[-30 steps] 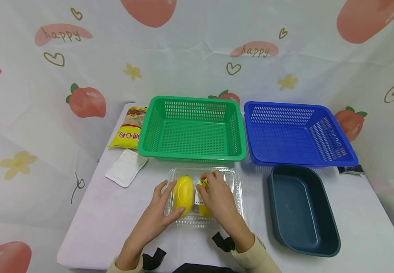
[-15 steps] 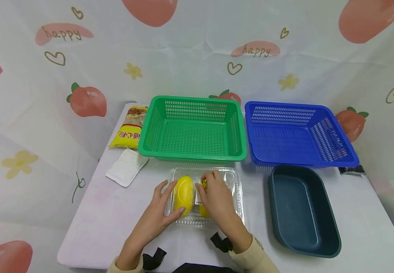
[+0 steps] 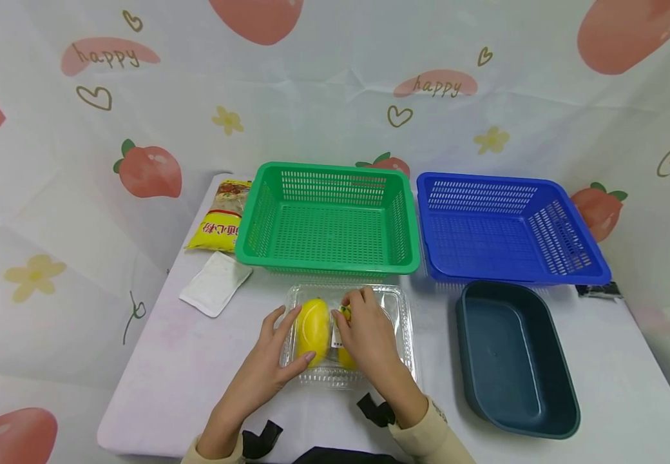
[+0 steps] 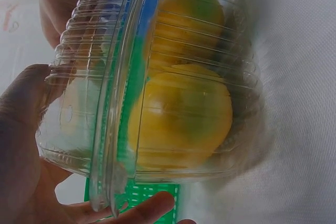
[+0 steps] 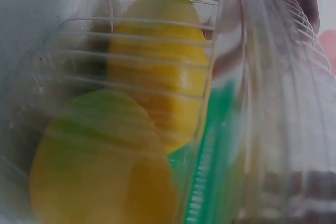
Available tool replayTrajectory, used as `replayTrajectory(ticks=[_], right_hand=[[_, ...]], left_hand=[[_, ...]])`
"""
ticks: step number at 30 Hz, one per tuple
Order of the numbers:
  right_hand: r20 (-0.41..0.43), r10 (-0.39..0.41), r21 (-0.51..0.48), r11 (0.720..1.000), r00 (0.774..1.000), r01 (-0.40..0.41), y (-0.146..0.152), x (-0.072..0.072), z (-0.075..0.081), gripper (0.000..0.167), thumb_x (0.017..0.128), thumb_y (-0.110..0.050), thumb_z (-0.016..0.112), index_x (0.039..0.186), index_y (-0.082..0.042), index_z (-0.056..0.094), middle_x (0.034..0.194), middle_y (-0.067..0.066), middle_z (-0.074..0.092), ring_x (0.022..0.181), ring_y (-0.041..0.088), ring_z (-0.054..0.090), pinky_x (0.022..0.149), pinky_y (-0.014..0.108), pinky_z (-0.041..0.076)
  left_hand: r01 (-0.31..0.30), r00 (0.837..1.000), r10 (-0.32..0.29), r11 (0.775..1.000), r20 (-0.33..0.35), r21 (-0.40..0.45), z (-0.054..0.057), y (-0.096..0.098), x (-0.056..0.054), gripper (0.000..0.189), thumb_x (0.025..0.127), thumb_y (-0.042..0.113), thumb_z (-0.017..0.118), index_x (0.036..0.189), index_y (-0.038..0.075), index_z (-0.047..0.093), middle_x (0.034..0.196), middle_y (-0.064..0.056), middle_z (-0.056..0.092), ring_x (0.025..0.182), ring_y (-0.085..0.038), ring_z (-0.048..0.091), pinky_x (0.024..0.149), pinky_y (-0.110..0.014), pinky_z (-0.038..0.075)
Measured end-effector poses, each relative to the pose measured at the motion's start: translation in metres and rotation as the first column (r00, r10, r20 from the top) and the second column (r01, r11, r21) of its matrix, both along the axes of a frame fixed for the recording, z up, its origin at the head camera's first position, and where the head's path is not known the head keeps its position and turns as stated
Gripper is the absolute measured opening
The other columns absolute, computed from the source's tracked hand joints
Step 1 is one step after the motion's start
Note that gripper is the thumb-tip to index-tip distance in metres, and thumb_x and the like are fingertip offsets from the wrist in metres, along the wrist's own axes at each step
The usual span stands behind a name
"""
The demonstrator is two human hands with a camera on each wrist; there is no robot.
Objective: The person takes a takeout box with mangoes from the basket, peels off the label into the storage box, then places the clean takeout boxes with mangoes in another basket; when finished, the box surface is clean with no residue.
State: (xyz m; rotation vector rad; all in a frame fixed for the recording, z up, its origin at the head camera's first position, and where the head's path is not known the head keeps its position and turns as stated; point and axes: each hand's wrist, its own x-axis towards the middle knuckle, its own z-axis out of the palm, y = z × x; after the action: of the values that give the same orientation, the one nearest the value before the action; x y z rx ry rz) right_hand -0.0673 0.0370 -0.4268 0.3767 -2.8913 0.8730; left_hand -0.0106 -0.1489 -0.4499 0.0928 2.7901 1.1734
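A clear plastic clamshell box (image 3: 326, 377) stands on the table with two yellow mangoes inside, the left mango (image 3: 312, 328) plainly visible. Through the box's side, the left wrist view shows a mango (image 4: 181, 114) with a greenish patch. My left hand (image 3: 274, 362) rests on the box's left part, thumb and fingers spread. On the lid is a printed label (image 3: 337, 338), partly covered by my right hand (image 3: 370, 335). The right fingers and thumb are bent over its upper part; whether they pinch it is hidden. The right wrist view is blurred, showing mangoes (image 5: 157, 66) through the plastic.
Behind the box sits a green basket (image 3: 326, 265), with a blue basket (image 3: 515, 274) to its right. A dark teal tub (image 3: 517, 367) is at the right. At the left lie a yellow food packet (image 3: 219, 222) and a white packet (image 3: 216, 285). A dark packet (image 3: 598, 290) shows at far right.
The right hand and wrist have shifted very slightly left over the label. The left hand and the box stay in place.
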Motion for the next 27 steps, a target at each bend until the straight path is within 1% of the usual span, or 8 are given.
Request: replayTrajectory(ticks=[8, 13, 17, 20, 24, 27], right_hand=[[-0.059, 0.017, 0.002, 1.000, 0.998, -0.017, 0.0005, -0.0006, -0.0009, 0.016, 0.087, -0.016, 0.071, 0.094, -0.009, 0.058, 0.090, 0.005, 0.053, 0.066, 0.016, 0.055, 0.056, 0.026, 0.047], [-0.087, 0.035, -0.020, 0.999, 0.996, -0.037, 0.0019, -0.0012, -0.0007, 0.012, 0.086, -0.007, 0.069, 0.092, -0.009, 0.059, 0.089, 0.004, 0.054, 0.068, 0.016, 0.055, 0.058, 0.027, 0.049], [-0.088, 0.042, -0.044, 0.998, 0.995, -0.046, 0.0028, -0.0012, -0.0005, 0.013, 0.087, -0.002, 0.066, 0.097, -0.005, 0.060, 0.091, 0.007, 0.057, 0.071, 0.018, 0.057, 0.060, 0.028, 0.050], [-0.065, 0.041, -0.057, 0.997, 0.997, -0.045, 0.0031, -0.0011, -0.0006, 0.013, 0.087, -0.001, 0.065, 0.100, -0.005, 0.062, 0.092, 0.007, 0.058, 0.075, 0.018, 0.058, 0.063, 0.028, 0.052], [-0.034, 0.053, -0.044, 0.998, 0.998, -0.054, 0.0047, -0.0019, 0.0026, 0.011, 0.088, -0.001, 0.065, 0.097, -0.007, 0.066, 0.093, 0.004, 0.058, 0.081, 0.018, 0.056, 0.070, 0.029, 0.052], [-0.048, 0.079, -0.019, 0.997, 0.996, -0.080, 0.0075, -0.0031, 0.0055, 0.010, 0.087, -0.001, 0.066, 0.094, -0.009, 0.066, 0.092, 0.003, 0.058, 0.083, 0.018, 0.053, 0.073, 0.030, 0.050]], left_hand=[[0.000, 1.000, 0.000, 1.000, -0.002, -0.001, -0.0007, -0.0005, 0.0000, 0.080, 0.085, 0.049, 0.068, 0.151, 0.025, 0.029, 0.151, -0.020, 0.023, 0.118, -0.046, 0.051, 0.082, -0.062, 0.049], [-0.007, 1.000, 0.007, 1.000, 0.009, -0.004, 0.0011, -0.0001, 0.0005, 0.081, 0.084, 0.047, 0.069, 0.151, 0.025, 0.029, 0.152, -0.020, 0.022, 0.119, -0.045, 0.051, 0.083, -0.061, 0.049], [-0.012, 1.000, 0.013, 1.000, 0.019, -0.009, 0.0017, 0.0000, 0.0004, 0.081, 0.084, 0.046, 0.070, 0.151, 0.027, 0.029, 0.152, -0.019, 0.022, 0.118, -0.045, 0.051, 0.083, -0.061, 0.049], [-0.011, 1.000, 0.011, 1.000, 0.021, -0.008, 0.0016, 0.0000, 0.0003, 0.080, 0.084, 0.046, 0.069, 0.151, 0.027, 0.029, 0.152, -0.020, 0.022, 0.117, -0.045, 0.052, 0.083, -0.061, 0.049], [-0.018, 0.999, 0.018, 1.000, 0.029, -0.016, 0.0022, 0.0005, -0.0001, 0.080, 0.084, 0.046, 0.070, 0.151, 0.028, 0.029, 0.152, -0.019, 0.023, 0.117, -0.044, 0.052, 0.083, -0.061, 0.049], [-0.024, 0.999, 0.024, 0.999, 0.027, -0.025, 0.0022, 0.0009, -0.0001, 0.080, 0.084, 0.045, 0.070, 0.150, 0.029, 0.029, 0.152, -0.018, 0.023, 0.117, -0.044, 0.052, 0.082, -0.060, 0.050]])
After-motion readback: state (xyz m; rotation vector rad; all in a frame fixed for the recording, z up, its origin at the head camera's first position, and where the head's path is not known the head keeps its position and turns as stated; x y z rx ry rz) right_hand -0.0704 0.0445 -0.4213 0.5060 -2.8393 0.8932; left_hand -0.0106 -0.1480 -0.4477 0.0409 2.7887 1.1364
